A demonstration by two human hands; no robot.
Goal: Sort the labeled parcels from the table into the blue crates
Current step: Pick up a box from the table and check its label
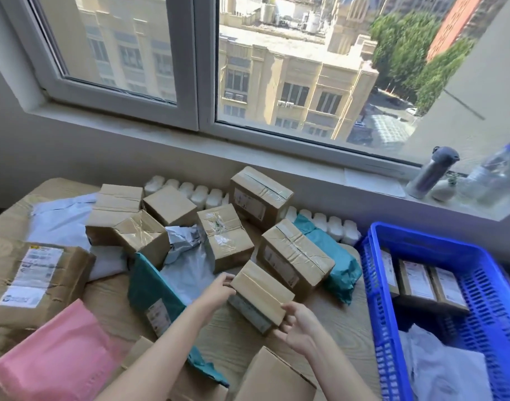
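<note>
A small brown cardboard parcel [261, 293] with tape across its top is held between both hands just above the wooden table [343, 337]. My left hand [219, 287] grips its left end. My right hand [295, 328] holds its near right corner, fingers curled under it. A label shows on the parcel's near side. At the right stands a blue crate [421, 238] holding several labeled brown boxes [421, 282] and white mailer bags [447, 369]. Many more parcels lie on the table behind and left of my hands.
Brown boxes [294, 261], teal mailers [152, 293], grey-white bags [187, 267], a pink mailer [54, 360] and a large labeled box [36, 279] crowd the table. A radiator and windowsill run behind. A flask [430, 172] stands on the sill.
</note>
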